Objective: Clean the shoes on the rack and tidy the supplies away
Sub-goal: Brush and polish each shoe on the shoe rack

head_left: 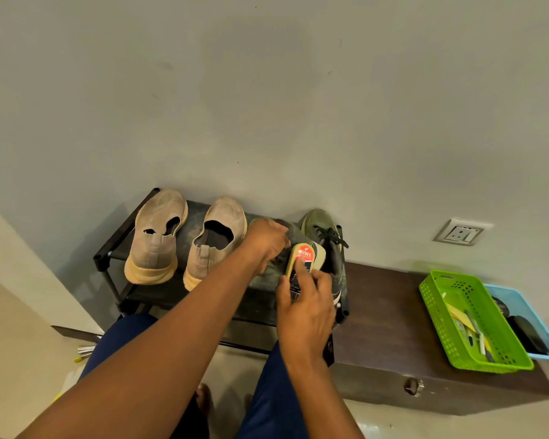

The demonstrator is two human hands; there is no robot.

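i'm reaching my left hand (265, 240) up to the centre of the frame, where its fingers are curling over the top of a dark green shoe (268, 274) sitting on the black rack (108, 258). my right hand (305, 307) is sitting just below it, gripping a shoe-shine sponge (305, 256) with a red label, thumb and fingers wrapping around its dark lower end while the pale foam end is pressing against that same shoe. the other green shoe (322, 229), with black laces, is lying just right of the sponge at the rack's right end. two beige slip-on shoes (157, 236) are resting side by side on the left half of the rack, heels toward me. at the lower right of the frame, a green basket (438, 318) holding small supplies is standing on a dark wooden bench (384, 312), touching a blue basket (504, 296) on its right. a wall socket (461, 232) is showing above them.
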